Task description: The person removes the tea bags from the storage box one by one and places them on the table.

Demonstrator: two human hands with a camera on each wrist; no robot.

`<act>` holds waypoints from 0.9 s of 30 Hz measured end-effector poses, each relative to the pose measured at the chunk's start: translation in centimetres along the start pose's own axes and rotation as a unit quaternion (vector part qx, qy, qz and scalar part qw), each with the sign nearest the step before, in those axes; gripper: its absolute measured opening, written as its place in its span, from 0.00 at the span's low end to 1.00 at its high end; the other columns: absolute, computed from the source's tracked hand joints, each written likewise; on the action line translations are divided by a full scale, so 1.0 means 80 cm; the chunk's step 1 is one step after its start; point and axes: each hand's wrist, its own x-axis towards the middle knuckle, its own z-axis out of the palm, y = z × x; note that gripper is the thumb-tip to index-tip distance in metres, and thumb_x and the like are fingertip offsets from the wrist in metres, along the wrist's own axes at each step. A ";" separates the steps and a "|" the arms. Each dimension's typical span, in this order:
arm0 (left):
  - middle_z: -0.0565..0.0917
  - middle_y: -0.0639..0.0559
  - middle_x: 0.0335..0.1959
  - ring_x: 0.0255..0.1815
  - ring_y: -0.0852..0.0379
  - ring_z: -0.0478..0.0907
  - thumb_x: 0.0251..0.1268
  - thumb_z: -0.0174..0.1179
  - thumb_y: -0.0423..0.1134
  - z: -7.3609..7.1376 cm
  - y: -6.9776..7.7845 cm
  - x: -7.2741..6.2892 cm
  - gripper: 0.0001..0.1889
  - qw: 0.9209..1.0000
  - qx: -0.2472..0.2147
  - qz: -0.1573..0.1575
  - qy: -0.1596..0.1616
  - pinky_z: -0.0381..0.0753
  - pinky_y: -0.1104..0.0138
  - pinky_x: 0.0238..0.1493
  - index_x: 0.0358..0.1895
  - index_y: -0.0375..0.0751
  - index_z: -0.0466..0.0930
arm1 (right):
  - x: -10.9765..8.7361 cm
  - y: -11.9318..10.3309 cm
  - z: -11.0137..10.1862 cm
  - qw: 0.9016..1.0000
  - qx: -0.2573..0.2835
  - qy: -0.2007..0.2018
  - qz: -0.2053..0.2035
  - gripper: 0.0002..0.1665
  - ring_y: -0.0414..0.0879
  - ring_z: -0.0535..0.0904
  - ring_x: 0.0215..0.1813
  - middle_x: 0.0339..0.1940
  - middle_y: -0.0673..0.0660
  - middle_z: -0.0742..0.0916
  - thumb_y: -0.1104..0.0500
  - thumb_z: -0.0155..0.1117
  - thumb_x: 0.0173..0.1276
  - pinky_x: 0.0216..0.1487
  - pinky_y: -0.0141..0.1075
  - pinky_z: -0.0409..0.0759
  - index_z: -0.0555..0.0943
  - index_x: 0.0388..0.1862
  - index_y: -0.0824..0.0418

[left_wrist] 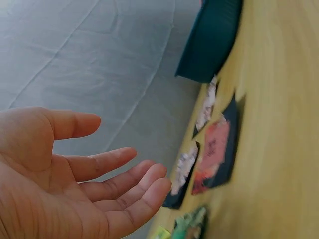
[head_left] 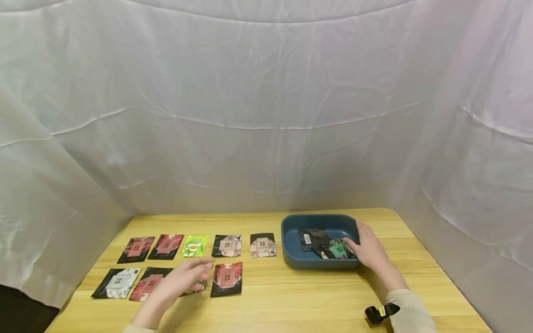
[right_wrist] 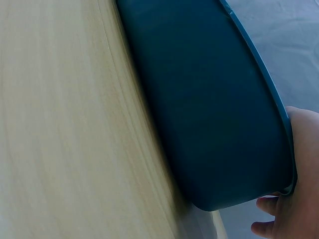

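My left hand (head_left: 182, 281) hovers over the front row of tea sachets, fingers extended and nothing in them. Under it, a green sachet (head_left: 197, 286) is mostly hidden, and a red-and-black sachet (head_left: 150, 283) is partly covered. Just right of the fingertips lies another red-and-black sachet (head_left: 226, 279). At the right, my right hand (head_left: 372, 247) grips the right side of a blue plastic basin (head_left: 297, 264), thumb over the rim and fingers outside. Inside the basin lie a green-labelled sachet (head_left: 338, 249) and a dark one with a barcode (head_left: 306, 239), overlapping each other.
Behind the left hand runs a row with red sachets (head_left: 136, 249), a yellow-green tea bag (head_left: 194, 246) and black-and-white sachets (head_left: 263, 245). A white-and-black sachet (head_left: 117, 283) lies front left. The wooden table (head_left: 291, 305) is bordered by white cloth (head_left: 266, 152).
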 end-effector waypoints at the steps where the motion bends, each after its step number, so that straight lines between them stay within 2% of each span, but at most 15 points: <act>1: 0.72 0.31 0.65 0.55 0.46 0.77 0.73 0.51 0.52 0.000 0.002 0.001 0.32 1.000 0.001 0.002 -0.001 0.83 0.54 0.51 0.69 0.30 0.65 | 0.000 0.000 0.000 1.000 0.000 0.000 0.000 0.47 0.75 0.52 0.74 0.73 0.79 0.59 0.47 0.56 0.73 0.71 0.66 0.55 0.50 0.75 0.77; 12: 0.69 0.34 0.69 0.60 0.42 0.75 0.73 0.51 0.53 0.018 0.040 0.024 0.30 0.998 -0.015 0.047 -0.025 0.79 0.51 0.59 0.70 0.37 0.65 | -0.002 -0.002 -0.001 1.000 0.001 -0.005 0.003 0.48 0.75 0.52 0.74 0.73 0.79 0.58 0.47 0.56 0.73 0.72 0.66 0.54 0.49 0.75 0.78; 20: 0.70 0.37 0.69 0.64 0.41 0.73 0.73 0.52 0.50 0.047 0.068 0.052 0.28 0.995 -0.030 0.079 -0.059 0.76 0.48 0.63 0.69 0.39 0.67 | -0.002 -0.001 0.000 1.000 0.002 -0.005 0.004 0.48 0.75 0.51 0.74 0.73 0.79 0.58 0.48 0.56 0.73 0.72 0.67 0.54 0.49 0.75 0.77; 27: 0.71 0.39 0.69 0.64 0.43 0.73 0.73 0.52 0.48 0.075 0.091 0.074 0.26 0.991 -0.046 0.106 -0.073 0.73 0.49 0.66 0.68 0.40 0.69 | -0.001 -0.002 -0.001 1.000 0.005 -0.009 0.007 0.49 0.75 0.50 0.74 0.74 0.79 0.57 0.46 0.55 0.73 0.72 0.67 0.53 0.49 0.75 0.77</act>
